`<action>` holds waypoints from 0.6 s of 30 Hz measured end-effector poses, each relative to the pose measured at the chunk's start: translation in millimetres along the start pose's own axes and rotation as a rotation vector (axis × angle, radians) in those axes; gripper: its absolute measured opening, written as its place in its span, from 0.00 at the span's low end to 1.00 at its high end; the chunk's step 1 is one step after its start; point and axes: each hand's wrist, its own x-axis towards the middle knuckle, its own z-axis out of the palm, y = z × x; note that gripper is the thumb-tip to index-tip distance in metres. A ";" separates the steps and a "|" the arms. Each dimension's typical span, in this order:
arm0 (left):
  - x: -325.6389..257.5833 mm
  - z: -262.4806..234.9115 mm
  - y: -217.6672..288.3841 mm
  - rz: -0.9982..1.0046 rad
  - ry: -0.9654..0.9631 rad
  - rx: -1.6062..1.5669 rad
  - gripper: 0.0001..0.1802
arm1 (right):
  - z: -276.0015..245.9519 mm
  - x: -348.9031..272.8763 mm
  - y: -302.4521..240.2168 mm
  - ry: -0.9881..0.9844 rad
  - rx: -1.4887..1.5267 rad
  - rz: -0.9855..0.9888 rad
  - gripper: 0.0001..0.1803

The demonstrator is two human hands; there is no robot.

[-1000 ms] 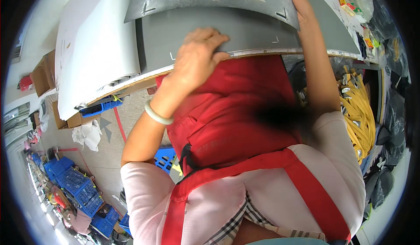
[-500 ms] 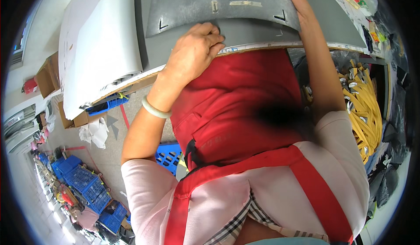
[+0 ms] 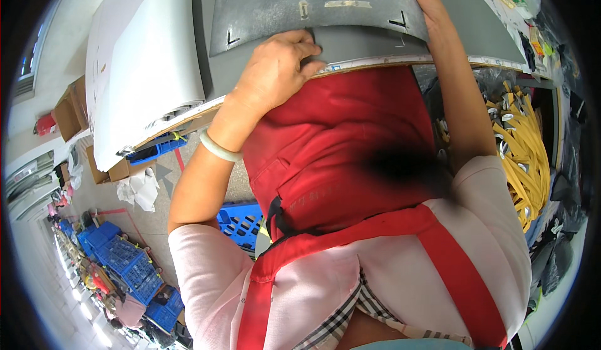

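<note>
Dark template [image 3: 263,9] now covers more grey sheet [image 3: 360,43], left hand [image 3: 278,62] curled at near edge, right hand [image 3: 427,3] alongside, both grips indeterminate.

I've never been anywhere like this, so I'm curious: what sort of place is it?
Most likely a workshop or small factory, judging by the dark grey sheet with black corner marks, the large pale roll of sheet material to its left, and the latticed blue plastic crates.

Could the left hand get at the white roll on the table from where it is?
Probably yes: the left hand is just right of the white roll, and nothing tall seems to stand between them, only flat grey sheet.
</note>
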 end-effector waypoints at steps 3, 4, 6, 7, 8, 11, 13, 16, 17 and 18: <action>-1.0 0.6 0.3 -0.037 -0.009 -0.048 0.14 | 1.5 -1.6 0.4 -0.027 0.012 -0.008 0.20; -1.9 1.4 -0.9 -0.035 0.006 -0.052 0.14 | 3.6 -2.6 -0.1 -0.027 0.014 -0.008 0.20; -1.9 1.8 -3.3 -0.047 0.000 -0.076 0.14 | 6.1 -5.2 -1.5 -0.011 0.020 0.021 0.20; -1.7 2.1 -3.5 -0.058 -0.004 -0.102 0.14 | 5.6 -5.4 -1.1 -0.010 0.022 0.021 0.20; -1.9 2.4 -3.3 -0.058 -0.006 -0.102 0.14 | 5.3 -5.6 -0.6 0.008 0.013 0.018 0.20; -1.6 2.0 -0.9 -0.048 -0.001 -0.067 0.14 | 2.9 -3.6 0.0 0.034 0.002 0.016 0.20; -2.5 1.4 0.2 -0.019 -0.014 -0.020 0.14 | 1.5 -2.1 0.9 0.043 0.001 0.017 0.20; -4.2 4.6 0.8 0.067 0.031 0.080 0.14 | 0.1 -0.4 1.6 0.042 -0.022 0.017 0.21; -4.7 6.5 0.8 0.066 0.030 0.082 0.14 | 0.1 0.3 2.3 0.033 -0.008 0.018 0.21; -4.5 8.4 1.1 0.078 0.043 0.096 0.13 | 1.1 0.2 2.7 0.024 0.006 0.018 0.21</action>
